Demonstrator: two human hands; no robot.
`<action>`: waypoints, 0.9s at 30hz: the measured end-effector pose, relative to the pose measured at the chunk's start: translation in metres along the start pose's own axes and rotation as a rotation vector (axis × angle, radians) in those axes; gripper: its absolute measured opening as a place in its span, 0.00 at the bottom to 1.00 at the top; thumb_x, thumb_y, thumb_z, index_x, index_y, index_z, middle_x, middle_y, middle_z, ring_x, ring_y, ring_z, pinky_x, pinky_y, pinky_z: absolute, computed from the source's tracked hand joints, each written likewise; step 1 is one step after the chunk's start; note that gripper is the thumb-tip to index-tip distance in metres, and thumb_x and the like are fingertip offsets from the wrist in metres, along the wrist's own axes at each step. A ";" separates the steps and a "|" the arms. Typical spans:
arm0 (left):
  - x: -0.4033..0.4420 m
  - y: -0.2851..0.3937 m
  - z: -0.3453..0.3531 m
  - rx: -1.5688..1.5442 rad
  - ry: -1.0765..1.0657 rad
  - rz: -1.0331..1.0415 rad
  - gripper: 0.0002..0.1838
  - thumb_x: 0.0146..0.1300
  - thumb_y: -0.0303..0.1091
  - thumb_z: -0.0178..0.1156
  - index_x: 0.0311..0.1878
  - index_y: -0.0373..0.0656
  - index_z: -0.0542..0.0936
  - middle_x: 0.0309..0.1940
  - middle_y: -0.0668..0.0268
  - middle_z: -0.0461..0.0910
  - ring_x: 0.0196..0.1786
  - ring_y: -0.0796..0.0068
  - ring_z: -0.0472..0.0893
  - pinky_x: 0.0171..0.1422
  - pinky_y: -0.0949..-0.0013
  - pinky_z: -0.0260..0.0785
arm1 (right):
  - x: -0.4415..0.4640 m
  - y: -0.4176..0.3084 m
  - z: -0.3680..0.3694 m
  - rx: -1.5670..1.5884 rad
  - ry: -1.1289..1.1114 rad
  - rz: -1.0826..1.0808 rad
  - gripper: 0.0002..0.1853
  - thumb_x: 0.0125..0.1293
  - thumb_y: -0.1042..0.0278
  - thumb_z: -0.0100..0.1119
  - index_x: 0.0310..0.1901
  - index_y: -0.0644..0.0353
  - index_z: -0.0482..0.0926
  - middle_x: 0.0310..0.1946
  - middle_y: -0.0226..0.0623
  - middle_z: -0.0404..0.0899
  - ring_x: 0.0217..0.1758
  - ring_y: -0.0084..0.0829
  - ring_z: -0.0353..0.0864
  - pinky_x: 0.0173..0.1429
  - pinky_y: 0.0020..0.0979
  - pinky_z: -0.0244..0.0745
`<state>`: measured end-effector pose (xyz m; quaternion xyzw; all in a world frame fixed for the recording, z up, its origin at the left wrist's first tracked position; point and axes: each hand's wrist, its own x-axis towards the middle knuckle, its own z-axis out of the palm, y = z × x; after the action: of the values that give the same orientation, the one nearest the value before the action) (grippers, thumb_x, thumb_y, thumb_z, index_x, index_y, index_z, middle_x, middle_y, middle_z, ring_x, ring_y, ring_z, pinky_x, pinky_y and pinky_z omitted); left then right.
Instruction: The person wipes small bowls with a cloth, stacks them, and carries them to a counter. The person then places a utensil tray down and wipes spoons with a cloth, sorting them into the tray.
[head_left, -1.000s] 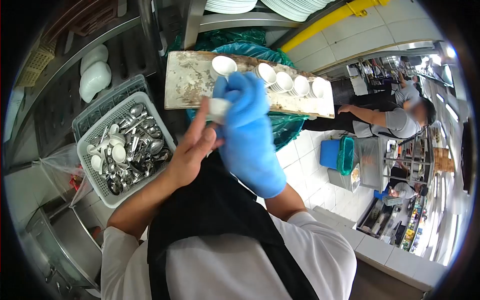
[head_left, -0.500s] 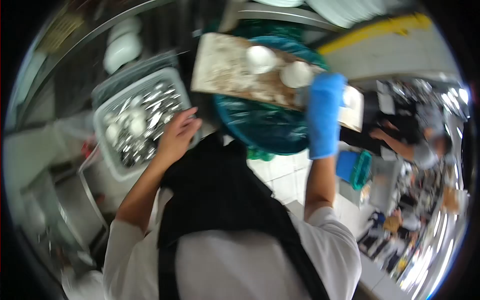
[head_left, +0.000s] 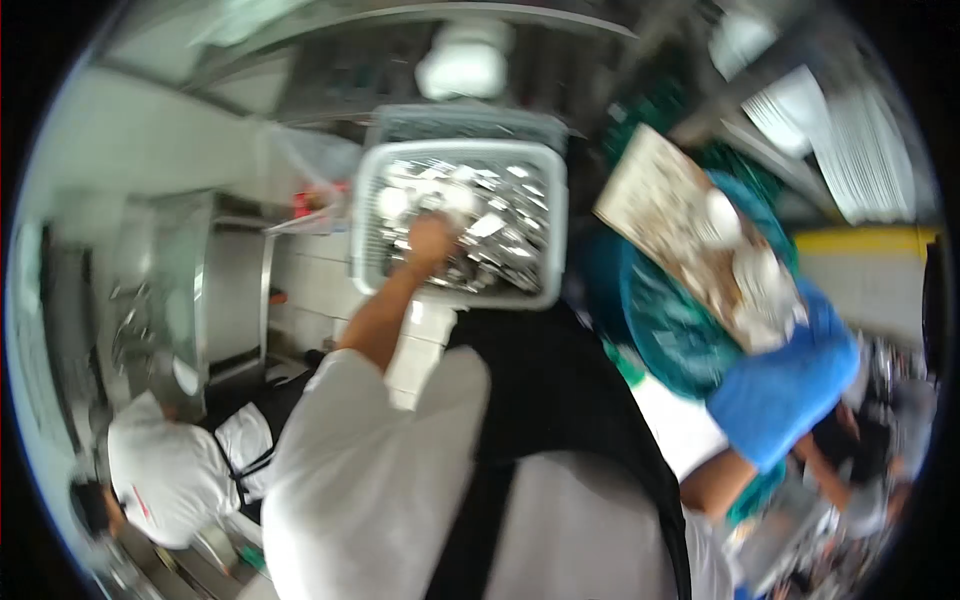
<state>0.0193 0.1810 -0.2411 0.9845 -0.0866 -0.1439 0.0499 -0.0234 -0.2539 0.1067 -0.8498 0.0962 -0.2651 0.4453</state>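
My bare left hand [head_left: 432, 245] is down in a pale plastic basket [head_left: 556, 225], among shiny metal cutlery [head_left: 505, 240]. Motion smears its fingers, and I cannot tell whether they grip anything. White rounded pieces, possibly cups, lie beside it in the basket. My right hand [head_left: 790, 375] wears a long blue glove and is at the lower end of a stained board [head_left: 650, 195]. That board lies across a blue bin [head_left: 630, 290] lined with a green bag. Two white cups [head_left: 722, 218] rest on the board, the lower one close to the glove. The gloved fingers cannot be made out.
Stacked white plates [head_left: 865, 155] stand on a metal shelf at upper right. White bowls [head_left: 463, 70] sit behind the basket. A person in a white shirt [head_left: 175, 470] is at lower left, and other people are at the right edge. Metal racking [head_left: 235, 280] stands on the left.
The view has swung left, so the basket is now near the middle. My left hand has gone from the basket's edge down into the cutlery. The gloved hand stays by the board's end.
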 end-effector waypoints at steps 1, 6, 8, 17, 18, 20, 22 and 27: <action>0.004 0.009 0.010 0.166 -0.020 -0.104 0.15 0.50 0.41 0.65 0.37 0.41 0.84 0.38 0.55 0.82 0.45 0.60 0.82 0.48 0.56 0.74 | -0.003 -0.006 0.008 0.003 -0.052 -0.022 0.01 0.54 0.71 0.56 0.28 0.54 0.74 0.29 0.37 0.71 0.37 0.39 0.72 0.42 0.40 0.64; -0.012 0.039 -0.026 -0.074 0.068 -0.335 0.12 0.62 0.34 0.52 0.43 0.46 0.82 0.43 0.56 0.83 0.52 0.56 0.81 0.60 0.50 0.67 | -0.023 -0.033 0.051 0.018 -0.289 -0.162 0.02 0.54 0.71 0.56 0.29 0.55 0.74 0.30 0.38 0.71 0.38 0.40 0.72 0.42 0.40 0.64; -0.018 0.036 -0.040 -0.255 0.141 -0.371 0.12 0.60 0.36 0.54 0.41 0.42 0.82 0.39 0.51 0.84 0.45 0.52 0.83 0.51 0.50 0.73 | -0.029 -0.042 0.063 0.009 -0.359 -0.230 0.02 0.54 0.71 0.56 0.29 0.55 0.74 0.30 0.38 0.71 0.38 0.40 0.72 0.42 0.40 0.64; -0.063 0.094 -0.122 -1.443 0.562 -0.275 0.14 0.68 0.41 0.58 0.38 0.38 0.79 0.26 0.63 0.79 0.29 0.70 0.77 0.34 0.65 0.68 | -0.042 -0.065 0.103 -0.052 -0.484 -0.510 0.03 0.53 0.70 0.57 0.29 0.55 0.73 0.31 0.39 0.71 0.38 0.42 0.71 0.43 0.41 0.63; -0.063 0.111 -0.133 -1.636 0.540 -0.198 0.11 0.69 0.38 0.58 0.38 0.39 0.79 0.28 0.68 0.77 0.32 0.77 0.74 0.37 0.69 0.67 | -0.043 -0.067 0.108 -0.067 -0.477 -0.548 0.03 0.53 0.70 0.57 0.29 0.55 0.73 0.31 0.39 0.71 0.38 0.42 0.71 0.43 0.41 0.63; -0.068 0.143 -0.170 -1.753 0.492 -0.012 0.09 0.70 0.36 0.58 0.39 0.39 0.78 0.30 0.73 0.74 0.36 0.83 0.71 0.40 0.73 0.65 | -0.047 -0.072 0.116 -0.095 -0.459 -0.620 0.03 0.53 0.70 0.57 0.29 0.56 0.73 0.31 0.39 0.70 0.38 0.43 0.71 0.43 0.41 0.63; -0.082 0.171 -0.213 -1.574 0.444 0.128 0.10 0.71 0.36 0.57 0.39 0.39 0.76 0.28 0.72 0.72 0.36 0.82 0.71 0.41 0.71 0.66 | -0.050 -0.077 0.123 -0.123 -0.426 -0.685 0.03 0.53 0.70 0.57 0.29 0.56 0.73 0.31 0.39 0.70 0.38 0.43 0.71 0.43 0.42 0.63; -0.088 0.200 -0.255 -1.245 0.479 0.271 0.10 0.72 0.35 0.54 0.38 0.38 0.74 0.28 0.58 0.72 0.34 0.70 0.73 0.40 0.65 0.67 | -0.047 -0.085 0.129 -0.223 -0.287 -0.852 0.04 0.53 0.70 0.57 0.29 0.56 0.73 0.32 0.40 0.70 0.39 0.44 0.71 0.43 0.42 0.63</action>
<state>-0.0208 0.0199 0.0515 0.7575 -0.0967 0.0624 0.6426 0.0002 -0.0949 0.0984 -0.8844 -0.2963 -0.2924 0.2112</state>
